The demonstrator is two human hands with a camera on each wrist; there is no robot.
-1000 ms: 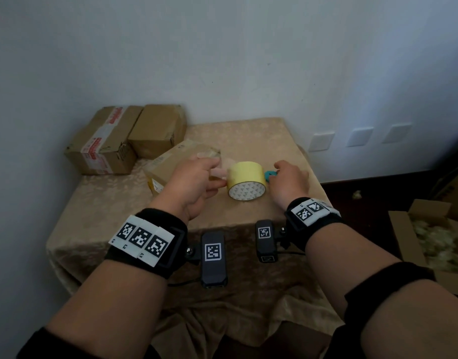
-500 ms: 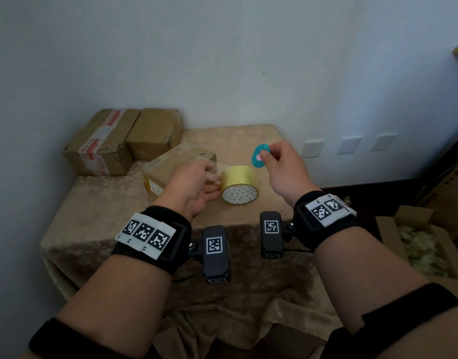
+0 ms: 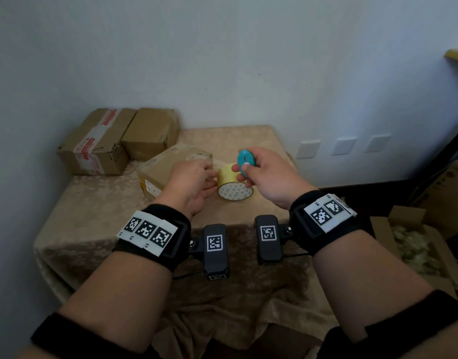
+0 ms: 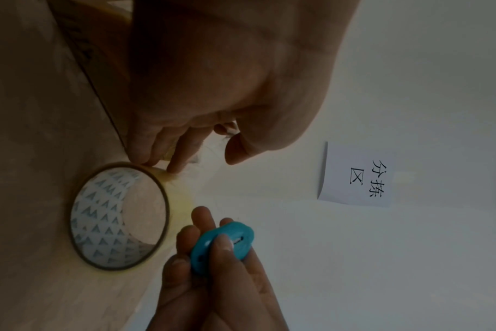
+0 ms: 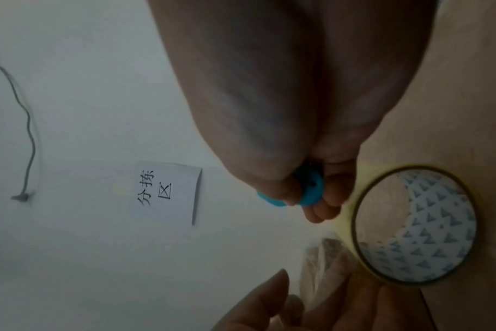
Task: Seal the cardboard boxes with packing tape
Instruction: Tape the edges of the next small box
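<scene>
A yellow roll of packing tape (image 3: 234,186) lies on its side on the cloth-covered table (image 3: 106,208). A clear strip runs from it toward the nearest cardboard box (image 3: 168,167) just to its left. My left hand (image 3: 209,177) is between box and roll, its straight fingertips (image 4: 173,165) touching the roll's rim (image 4: 119,215) with the thumb held apart. My right hand (image 3: 248,174) pinches a small teal oval cutter (image 3: 246,160) between thumb and fingers, just above the roll's far right side. The right wrist view shows the cutter (image 5: 306,190) close to the roll (image 5: 414,224).
Two more cardboard boxes (image 3: 93,146) (image 3: 150,133) stand against the wall at the table's back left. An open box of filling (image 3: 417,244) sits on the floor to the right. A paper sign (image 4: 357,174) hangs on the wall.
My right hand picked the teal cutter up from the table beside the roll, raised it, then brought it back down close over the roll. My left hand stayed at the roll.
</scene>
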